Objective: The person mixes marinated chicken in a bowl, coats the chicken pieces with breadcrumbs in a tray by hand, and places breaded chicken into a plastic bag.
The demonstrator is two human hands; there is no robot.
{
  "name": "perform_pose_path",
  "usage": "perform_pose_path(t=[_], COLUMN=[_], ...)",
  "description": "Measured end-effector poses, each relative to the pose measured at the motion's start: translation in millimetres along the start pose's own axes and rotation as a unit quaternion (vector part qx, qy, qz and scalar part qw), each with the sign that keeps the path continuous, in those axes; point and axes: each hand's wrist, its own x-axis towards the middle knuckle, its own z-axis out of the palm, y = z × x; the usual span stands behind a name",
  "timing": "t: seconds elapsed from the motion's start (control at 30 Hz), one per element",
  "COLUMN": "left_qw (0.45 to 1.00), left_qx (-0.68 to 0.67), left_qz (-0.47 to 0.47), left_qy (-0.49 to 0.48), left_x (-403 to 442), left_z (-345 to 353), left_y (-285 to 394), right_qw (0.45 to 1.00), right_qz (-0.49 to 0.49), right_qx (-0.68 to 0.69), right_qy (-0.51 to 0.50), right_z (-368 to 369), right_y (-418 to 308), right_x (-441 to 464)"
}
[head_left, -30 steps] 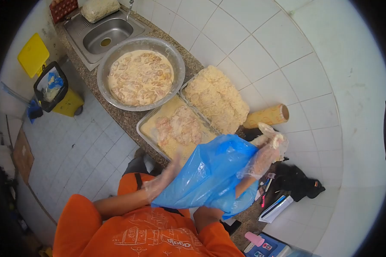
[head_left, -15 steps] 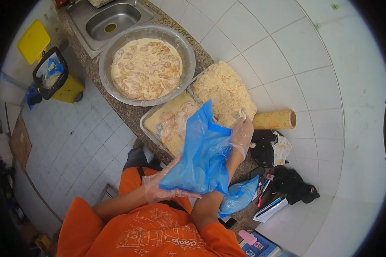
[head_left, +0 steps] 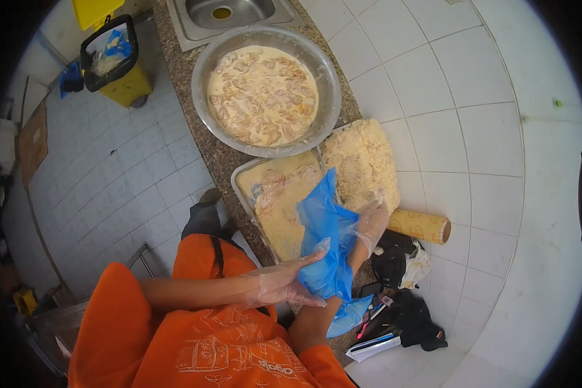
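A blue plastic bag (head_left: 328, 249) hangs crumpled between my hands, in front of the right forearm. My left hand (head_left: 291, 283), in a clear glove, is closed on the bag's near side, thumb above and fingers below. My right hand (head_left: 373, 216), also gloved, is past the bag's far side at the crumb heap, its fingers bunched; what they hold, if anything, I cannot make out. Beside the bag, a tray (head_left: 244, 205) of fine yellowish crumbs holds several coated pieces that look like raw meat. Behind it is a heap of coarse pale crumbs (head_left: 362, 158).
A large metal basin (head_left: 200, 97) of pieces in creamy batter stands near the sink (head_left: 236, 16). A yellow film roll (head_left: 420, 226), black bags (head_left: 394, 258), pens and another blue bag (head_left: 349, 317) lie on the right. A yellow bin (head_left: 126, 84) is on the floor.
The view has shifted, so the counter appears lower and further right. The blue bag looks narrower and more bunched. My left hand has turned, its thumb now showing on top of the bag.
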Motion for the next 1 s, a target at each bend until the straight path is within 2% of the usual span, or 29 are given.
perform_pose_path(t=[0.27,0.37,0.47,0.57,0.67,0.77,0.87,0.97,1.0], left_qw=[0.996,0.996,0.991,0.993,0.991,0.989,0.990,0.993,0.993], left_qx=[0.080,0.057,0.093,0.068,0.079,0.103,0.117,0.110,0.114], left_qz=[0.029,0.051,0.080,0.080,0.103,0.101,0.070,0.024,0.022], left_qy=[0.037,0.039,0.055,0.048,0.041,0.024,0.023,-0.023,-0.031], left_x=[-6.7,-13.4,-25.1,-22.8,-23.0,-19.7,-18.3,7.1,11.7], left_z=[9.3,6.5,13.2,0.8,-0.6,4.8,15.5,-2.8,-0.6], left_y=[7.9,8.2,9.2,6.4,-0.1,-7.7,-17.0,-30.7,-34.8], right_qw=[0.999,0.999,0.997,0.998,0.997,0.997,0.997,0.992,0.995], right_qz=[-0.035,-0.026,0.023,-0.026,0.001,0.032,-0.037,-0.103,-0.092], right_qx=[-0.005,-0.007,-0.034,0.023,-0.005,0.022,-0.021,0.056,0.030], right_qy=[0.009,-0.036,-0.062,-0.051,-0.079,-0.066,-0.058,0.040,0.038], right_z=[26.1,35.9,48.7,71.6,55.4,35.7,31.4,9.4,3.2], right_y=[-4.8,-17.7,-31.7,-4.0,-37.8,-36.6,-3.3,31.3,33.9], right_x=[7.4,2.9,4.1,5.3,-8.6,-9.3,-16.7,-10.3,-11.0])
